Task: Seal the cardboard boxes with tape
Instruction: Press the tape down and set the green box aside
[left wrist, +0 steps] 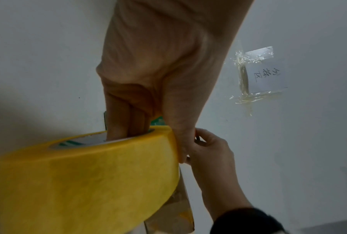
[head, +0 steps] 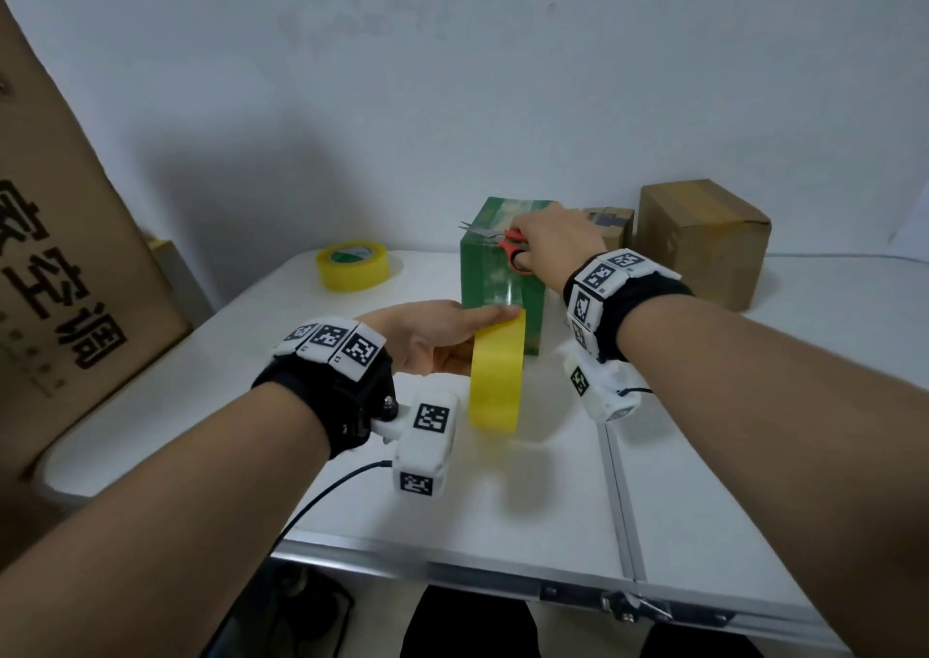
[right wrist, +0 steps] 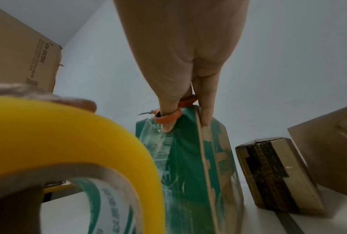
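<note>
The left hand gripped a yellow roll of packing tape, fingers through its core, just in front of the upright green cardboard box on the white folding table, while the right hand held red-handled scissors at the box's top, fingers through the loops.

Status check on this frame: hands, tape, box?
Left hand holds yellow tape roll, strip running up green box. Right hand atop box, gripping red scissors. Nothing blocking.
</note>
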The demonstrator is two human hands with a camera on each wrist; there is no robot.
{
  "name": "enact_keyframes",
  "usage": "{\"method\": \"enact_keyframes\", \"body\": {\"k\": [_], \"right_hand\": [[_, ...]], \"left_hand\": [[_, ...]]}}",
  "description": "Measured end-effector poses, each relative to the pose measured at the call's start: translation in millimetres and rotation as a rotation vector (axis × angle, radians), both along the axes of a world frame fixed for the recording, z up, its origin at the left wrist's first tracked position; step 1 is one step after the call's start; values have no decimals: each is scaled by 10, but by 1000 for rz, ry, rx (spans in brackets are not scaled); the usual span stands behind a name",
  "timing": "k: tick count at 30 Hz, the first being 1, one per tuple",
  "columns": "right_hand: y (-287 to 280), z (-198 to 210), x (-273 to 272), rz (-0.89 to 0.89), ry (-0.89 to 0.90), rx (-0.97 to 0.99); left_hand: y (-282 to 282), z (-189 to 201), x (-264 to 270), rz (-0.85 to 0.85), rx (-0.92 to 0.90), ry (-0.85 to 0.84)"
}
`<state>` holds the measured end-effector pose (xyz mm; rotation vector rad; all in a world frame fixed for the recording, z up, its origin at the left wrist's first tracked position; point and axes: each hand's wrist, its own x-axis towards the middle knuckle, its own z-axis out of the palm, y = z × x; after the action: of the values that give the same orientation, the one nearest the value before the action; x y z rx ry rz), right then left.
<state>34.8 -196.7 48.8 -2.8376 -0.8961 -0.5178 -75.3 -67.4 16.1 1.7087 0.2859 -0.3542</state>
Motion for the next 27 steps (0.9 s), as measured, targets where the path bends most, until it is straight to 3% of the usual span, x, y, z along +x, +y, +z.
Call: {"method": "enact_keyframes", "body": {"k": [12, 16, 22, 24, 27], "right_hand": [[13, -16, 41, -10, -24, 12], [9, -47, 44, -7, -38, 33], [-47, -120, 97, 1, 1, 110], [-88, -118, 118, 45, 43, 172], [-189, -50, 71, 115, 84, 474]], "left_hand": [[62, 100, 7, -59, 129, 152], [52, 117, 26, -45, 135, 133], [41, -15, 36, 52, -72, 130], [45, -45, 27, 59, -114, 130], [81, -95, 38, 61, -126, 138]]}}
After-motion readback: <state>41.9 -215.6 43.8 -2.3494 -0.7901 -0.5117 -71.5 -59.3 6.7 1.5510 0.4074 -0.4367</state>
